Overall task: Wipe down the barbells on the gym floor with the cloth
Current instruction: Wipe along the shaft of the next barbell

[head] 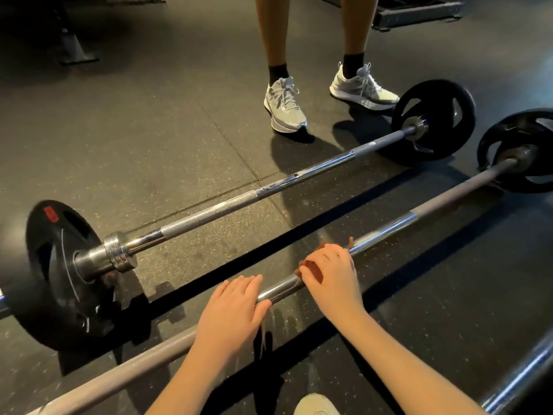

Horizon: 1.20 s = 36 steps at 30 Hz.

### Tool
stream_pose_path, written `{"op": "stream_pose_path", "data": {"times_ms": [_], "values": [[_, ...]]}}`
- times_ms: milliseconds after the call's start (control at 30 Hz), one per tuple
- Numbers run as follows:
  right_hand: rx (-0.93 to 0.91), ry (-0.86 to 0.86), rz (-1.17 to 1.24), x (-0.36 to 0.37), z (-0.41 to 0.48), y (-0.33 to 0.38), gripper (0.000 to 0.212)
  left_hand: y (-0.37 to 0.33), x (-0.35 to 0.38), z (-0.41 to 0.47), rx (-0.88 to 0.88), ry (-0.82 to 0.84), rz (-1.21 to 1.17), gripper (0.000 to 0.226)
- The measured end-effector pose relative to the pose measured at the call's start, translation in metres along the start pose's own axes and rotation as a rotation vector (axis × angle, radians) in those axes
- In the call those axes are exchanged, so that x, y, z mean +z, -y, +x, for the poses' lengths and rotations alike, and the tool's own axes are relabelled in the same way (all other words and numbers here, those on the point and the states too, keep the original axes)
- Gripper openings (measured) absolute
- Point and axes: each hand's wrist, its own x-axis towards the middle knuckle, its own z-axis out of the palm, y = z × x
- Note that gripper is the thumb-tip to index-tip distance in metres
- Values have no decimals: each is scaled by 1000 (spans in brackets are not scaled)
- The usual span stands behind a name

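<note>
Crouching over a dark speckled rubber gym floor (149, 130), I look down at my two bare hands on the nearer of two long chromed steel barbells (389, 229). Its long axis runs diagonally, from low on my left, past my knees, up and away to my right, ending in a black round weight plate (520, 151).

My left hand (233, 307) lies across the shaft, fingers laid flat over the top and thumb against the near side, steadying it. Just beside it, further along to the right, my right hand (332, 274) is clenched round a small rust-red cloth (312, 269) bunched against the shaft. The two hands are near each other but not touching.

Most of the unwiped length seems to lie up and to the right, on my right hand's side, so I judge the cloth should slide that way along the shaft.

The second chromed barbell (227, 206) lies parallel beyond, out of reach from here. Someone in grey trainers (284, 103) stands behind it. No bucket, bin or other container shows.
</note>
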Motion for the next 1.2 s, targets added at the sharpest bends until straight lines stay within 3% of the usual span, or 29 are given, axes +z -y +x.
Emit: {"op": "stream_pose_path", "data": {"times_ms": [133, 267, 400, 533, 667, 767, 867, 1000, 1200], "values": [[-95, 126, -32, -13, 17, -6, 22, 0, -3, 2, 0, 11, 6, 84], [-61, 56, -43, -6, 15, 2, 20, -3, -9, 3, -51, 50, 14, 91], [-80, 157, -62, -9, 15, -3, 27, -9, -13, 2, -114, 115, 49, 85], [-94, 180, -98, -11, 14, 0, 28, -13, -18, -5, -139, 131, 73, 99], [-107, 220, -125, -14, 12, 0, 31, -17, -16, -8, -167, 135, 51, 60], [-131, 256, -166, -19, 16, -1, 35, -18, -18, -10, -173, 145, 42, 57], [-146, 245, -196, -19, 16, 0, 35, -18, -16, -14, -174, 162, 58, 65], [-152, 235, -202, -17, 14, 0, 36, -18, -14, -22, -159, 124, 72, 103], [-125, 272, -153, -19, 18, -2, 37, -19, -12, -20, -161, 129, 83, 108]]}}
